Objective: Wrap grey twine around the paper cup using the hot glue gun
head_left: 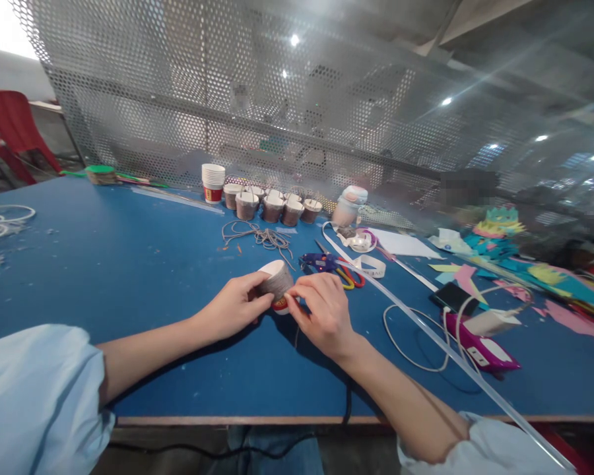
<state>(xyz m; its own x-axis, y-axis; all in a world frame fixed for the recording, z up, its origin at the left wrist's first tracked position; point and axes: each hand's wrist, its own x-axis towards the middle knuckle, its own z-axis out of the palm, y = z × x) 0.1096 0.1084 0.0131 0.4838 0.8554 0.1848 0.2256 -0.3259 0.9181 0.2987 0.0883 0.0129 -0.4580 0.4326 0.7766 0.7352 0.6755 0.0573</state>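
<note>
A paper cup [276, 280], partly wrapped in grey-brown cord, is tilted in front of me above the blue table. My left hand [235, 305] grips it from the left, thumb and fingers around its side. On the right, my right hand [324, 309] pinches at the cup's lower side, where a red printed band shows. A thin strand of cord [296, 338] hangs below the right fingers; the pinched part is hidden. Just beyond lie a blue glue gun [321, 262] and scissors with red and yellow handles [352, 276]. Loose cord [267, 237] lies behind the cup.
Several cord-wrapped cups [273, 208] stand at the back beside a stack of paper cups [212, 183]. A long clear glue stick [426, 310] slants across the right side. A purple power strip [480, 346], cables and coloured paper scraps [468, 284] lie right. White cord [2, 223] lies left.
</note>
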